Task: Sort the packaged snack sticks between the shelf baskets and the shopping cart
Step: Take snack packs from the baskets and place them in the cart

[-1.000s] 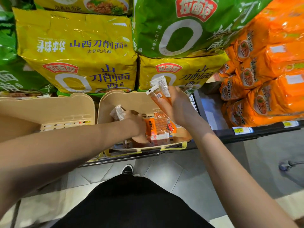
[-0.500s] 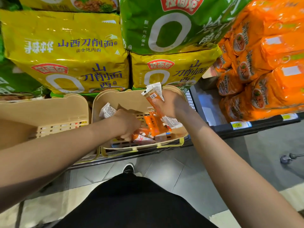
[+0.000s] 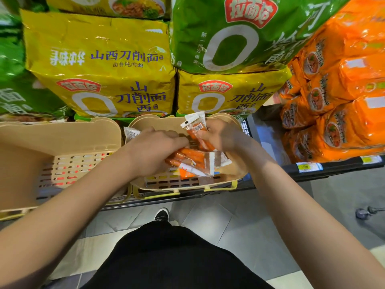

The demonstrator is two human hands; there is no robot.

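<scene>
Mid-gather: left hand [image 3: 154, 151] and right hand [image 3: 220, 136] each clamped on snack sticks [image 3: 190, 157] over right basket [image 3: 233, 180]. Next: lift the bundle clear, find cart.

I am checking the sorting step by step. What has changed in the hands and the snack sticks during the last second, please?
The left hand moved rightward, toward the right hand, and now closes on orange snack sticks over the right basket; a white packet still shows behind it. The right hand keeps its upright bundle of sticks. The left basket and noodle bags stayed put.
</scene>
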